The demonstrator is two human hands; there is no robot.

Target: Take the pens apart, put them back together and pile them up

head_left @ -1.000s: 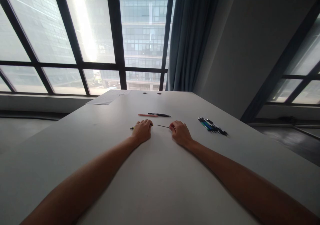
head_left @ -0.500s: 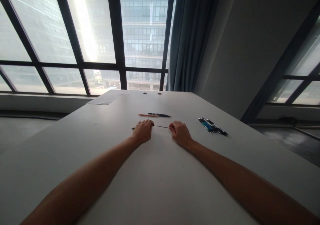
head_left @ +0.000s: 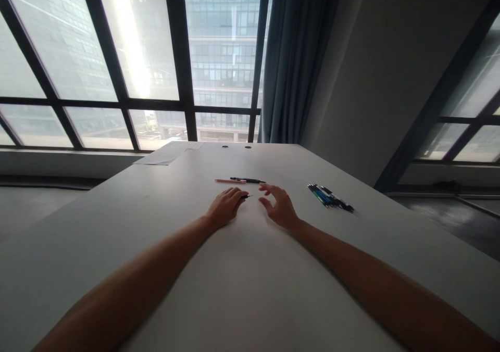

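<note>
We are holding a thin dark pen (head_left: 245, 197) in our left hand (head_left: 224, 206); our right hand (head_left: 278, 206) is spreading wide, empty; the pens (head_left: 330, 197) beside are waiting untouched.

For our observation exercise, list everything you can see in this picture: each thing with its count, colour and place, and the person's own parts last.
table: one, white, fills the foreground
pen in hand: one, dark, only its tip shows, sticking out of the left hand
orange pencil: one, orange, lying on the table beyond the hands
black pen: one, black, lying just right of the orange pencil
bundle of pens: several, count unclear, black, blue and teal, to the right of the hands
papers: a few sheets, white, far left corner of the table
curtain: one, grey-blue, beside the window
left hand: one, closed around the pen
right hand: one, open, fingers spread, holding nothing
</note>
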